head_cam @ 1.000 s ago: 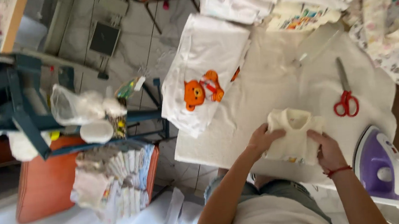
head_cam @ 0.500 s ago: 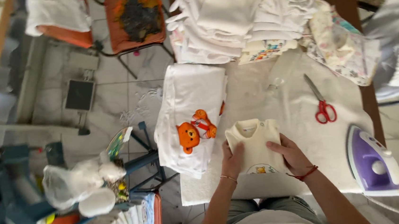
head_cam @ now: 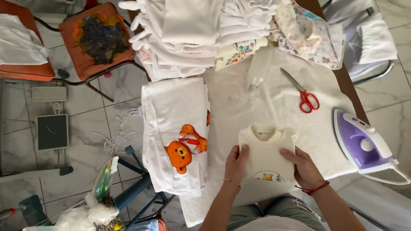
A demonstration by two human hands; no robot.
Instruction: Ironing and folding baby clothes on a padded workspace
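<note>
The worktop [head_cam: 263, 101], padded with a white towel-like cover, carries most of the load: along its far edge a tall heap of folded white garments [head_cam: 193, 23] already looks finished and stacked, with a crumpled floral cloth [head_cam: 311, 34] beside it to the right. Nearer, on the left side, lies a flat pile of white shirts with an orange bear print [head_cam: 177, 132], one end hanging over the worktop's edge; whether these are done or waiting cannot be told. At the right edge a purple and white steam iron [head_cam: 364, 142] rests on the cover, well apart from the hands, and red-handled scissors [head_cam: 304, 95] and a clear spray bottle [head_cam: 259, 67] lie between it and the heap. The piece in hand is a small cream baby garment [head_cam: 267, 150], flat on the cover right in front of the person, collar pointing away, sides seemingly already turned in to a narrow rectangle. The left hand [head_cam: 236, 164] presses its left edge and the right hand [head_cam: 303, 167] its right edge, fingers spread flat on the cloth rather than clenched. Judging by this, the fold is partly made and this piece has yet to join a stack.
</note>
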